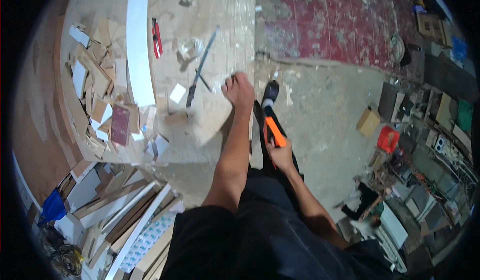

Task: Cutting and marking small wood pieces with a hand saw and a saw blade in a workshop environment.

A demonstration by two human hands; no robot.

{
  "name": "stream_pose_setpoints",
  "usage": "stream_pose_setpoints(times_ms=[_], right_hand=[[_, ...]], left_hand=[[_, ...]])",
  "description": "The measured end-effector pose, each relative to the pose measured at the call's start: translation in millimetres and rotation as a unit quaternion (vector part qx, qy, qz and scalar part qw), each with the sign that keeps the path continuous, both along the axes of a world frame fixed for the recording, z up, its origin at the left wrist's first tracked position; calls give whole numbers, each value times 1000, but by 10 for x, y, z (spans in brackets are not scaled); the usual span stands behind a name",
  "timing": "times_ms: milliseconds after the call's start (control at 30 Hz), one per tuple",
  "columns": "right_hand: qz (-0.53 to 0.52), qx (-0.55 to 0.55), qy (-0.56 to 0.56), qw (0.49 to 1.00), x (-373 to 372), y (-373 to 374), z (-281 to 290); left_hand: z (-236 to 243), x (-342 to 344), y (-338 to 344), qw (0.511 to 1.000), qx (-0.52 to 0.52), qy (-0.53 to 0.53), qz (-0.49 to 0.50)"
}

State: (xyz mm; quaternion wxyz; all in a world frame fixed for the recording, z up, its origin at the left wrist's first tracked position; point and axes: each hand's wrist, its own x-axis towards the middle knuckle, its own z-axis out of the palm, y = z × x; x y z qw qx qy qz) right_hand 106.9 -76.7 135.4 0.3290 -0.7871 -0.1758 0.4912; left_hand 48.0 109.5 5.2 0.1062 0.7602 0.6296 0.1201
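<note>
Left hand, curled; right, gripping orange handle

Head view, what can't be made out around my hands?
All in the head view:
Left hand: palm side hidden by its own back; any hold is unclear.
Long orange tool handle: partly covered by the right hand.
Pale, flat worktable: far end cut off by the top edge.

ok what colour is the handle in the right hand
The handle is bright orange; the head view shows it best.
</note>
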Motion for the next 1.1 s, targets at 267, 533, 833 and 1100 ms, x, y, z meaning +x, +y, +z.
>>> stream_pose_setpoints(times_ms=[267, 533, 833, 1100], right_hand=[[-104, -1, 16, 994, 333, -24, -73], [-111, 20, 29, 993, 597, 152, 173], [-88, 58, 7, 994, 598, 94, 131], [-58, 43, 13, 997, 643, -26, 83]], left_hand=[[12, 41, 110, 998, 19, -65, 0], [132, -290, 215, 987, 10, -123, 106], [146, -713, 123, 910, -8, -258, 325], [285, -960, -266, 955, 18, -231, 184]])
